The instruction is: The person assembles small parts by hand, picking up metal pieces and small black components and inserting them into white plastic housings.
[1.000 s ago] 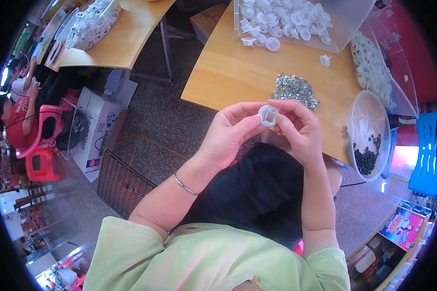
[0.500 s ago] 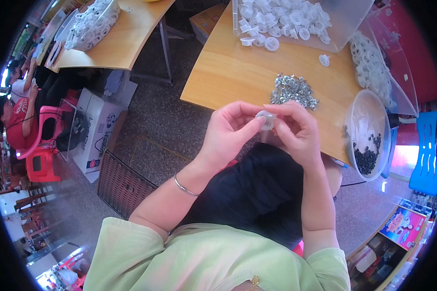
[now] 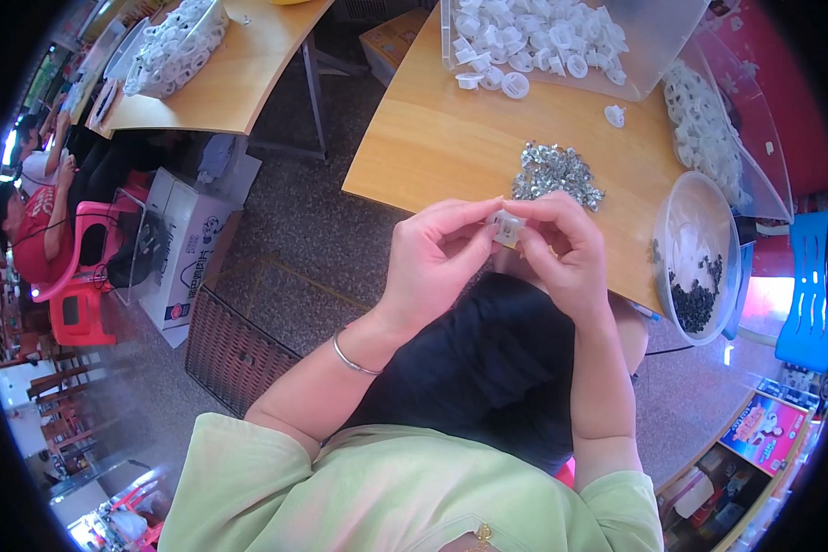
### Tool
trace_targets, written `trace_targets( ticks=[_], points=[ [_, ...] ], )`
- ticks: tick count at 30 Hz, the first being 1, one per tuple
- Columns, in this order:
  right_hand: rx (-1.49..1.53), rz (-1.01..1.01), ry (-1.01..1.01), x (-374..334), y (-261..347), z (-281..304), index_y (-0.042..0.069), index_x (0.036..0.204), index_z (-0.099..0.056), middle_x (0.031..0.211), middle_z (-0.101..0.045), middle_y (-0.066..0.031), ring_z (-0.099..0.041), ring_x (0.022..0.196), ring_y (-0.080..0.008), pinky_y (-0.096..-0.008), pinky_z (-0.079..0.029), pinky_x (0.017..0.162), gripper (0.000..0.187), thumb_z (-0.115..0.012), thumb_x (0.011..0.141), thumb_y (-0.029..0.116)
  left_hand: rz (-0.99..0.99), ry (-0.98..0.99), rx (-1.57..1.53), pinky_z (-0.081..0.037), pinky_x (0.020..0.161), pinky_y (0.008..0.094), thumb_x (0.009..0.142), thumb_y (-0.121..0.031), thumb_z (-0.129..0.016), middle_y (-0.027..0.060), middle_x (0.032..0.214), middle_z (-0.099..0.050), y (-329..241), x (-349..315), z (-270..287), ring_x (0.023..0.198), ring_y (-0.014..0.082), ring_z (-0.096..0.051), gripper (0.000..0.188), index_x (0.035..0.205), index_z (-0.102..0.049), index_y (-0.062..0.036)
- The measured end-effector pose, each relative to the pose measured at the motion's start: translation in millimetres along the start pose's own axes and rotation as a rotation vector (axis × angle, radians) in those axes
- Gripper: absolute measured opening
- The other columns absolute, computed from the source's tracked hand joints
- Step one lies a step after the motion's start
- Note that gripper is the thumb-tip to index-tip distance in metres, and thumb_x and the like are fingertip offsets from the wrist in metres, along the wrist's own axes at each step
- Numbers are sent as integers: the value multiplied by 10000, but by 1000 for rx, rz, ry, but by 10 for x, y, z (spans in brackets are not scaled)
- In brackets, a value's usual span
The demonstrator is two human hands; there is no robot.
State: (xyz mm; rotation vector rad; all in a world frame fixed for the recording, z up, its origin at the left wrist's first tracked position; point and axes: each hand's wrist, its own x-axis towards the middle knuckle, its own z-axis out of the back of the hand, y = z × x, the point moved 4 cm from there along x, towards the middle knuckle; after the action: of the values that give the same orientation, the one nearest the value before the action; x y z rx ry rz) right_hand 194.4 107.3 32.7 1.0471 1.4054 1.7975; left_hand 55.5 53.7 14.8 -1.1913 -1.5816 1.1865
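Note:
Between my two hands, over my lap at the near edge of the wooden table [image 3: 432, 138], is a small white plastic part [image 3: 507, 227]. My left hand [image 3: 439, 253] pinches it from the left between thumb and fingers. From the other side, my right hand [image 3: 566, 248] grips it with thumb and forefinger. Fingertips cover part of its surface. Just beyond my hands lies a heap of small shiny metal pieces [image 3: 557, 173]. Farther back, many similar white plastic parts [image 3: 534, 41] fill a clear plastic bin [image 3: 630, 78] that lies tipped toward me.
A single white part [image 3: 615, 116] sits alone on the table. At the right edge stands a clear bowl [image 3: 664, 216] with small black pieces [image 3: 695, 304]. Beside it are a bag of white rings [image 3: 704, 129] and a blue chair [image 3: 805, 285]. Two people sit at the far left.
The white part has turned between my fingers, from its round face showing to its side showing. My left hand has shifted slightly; the table's contents look the same.

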Motion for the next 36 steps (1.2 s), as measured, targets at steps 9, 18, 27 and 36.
trace_targets(
  ticks=[9, 18, 27, 36],
  points=[
    [-106, 112, -6, 12, 12, -23, 63, 993, -646, 807, -532, -46, -568, 704, -110, -220, -496, 625, 341, -592, 702, -105, -128, 0, 100, -527, 716, 223, 763, 73, -602, 76, 906, -582, -34, 6, 18, 803, 126, -623, 230, 987, -635, 33],
    [-225, 167, -49, 4, 40, -13, 70, 961, -642, 769, -540, -49, -575, 671, -127, -238, -494, 600, 334, -615, 672, -96, -140, 10, 135, -534, 691, 220, 759, 72, -610, 75, 885, -580, -24, 2, 3, 781, 125, -626, 241, 991, -648, 22],
    [-165, 62, -68, -5, -11, 14, 9, 845, -585, 758, -564, -61, -603, 673, -131, -242, -505, 619, 189, -641, 684, -76, -150, 34, 208, -525, 670, 211, 752, 69, -618, 74, 855, -591, -22, -2, -1, 756, 114, -622, 266, 1004, -658, -6],
    [-171, 34, -54, 1, -29, -1, -7, 798, -561, 759, -562, -64, -614, 686, -139, -243, -512, 633, 152, -641, 687, -72, -156, 47, 231, -513, 643, 203, 752, 73, -616, 72, 838, -593, -32, 2, 11, 737, 110, -619, 270, 1004, -661, -10]
  ],
)
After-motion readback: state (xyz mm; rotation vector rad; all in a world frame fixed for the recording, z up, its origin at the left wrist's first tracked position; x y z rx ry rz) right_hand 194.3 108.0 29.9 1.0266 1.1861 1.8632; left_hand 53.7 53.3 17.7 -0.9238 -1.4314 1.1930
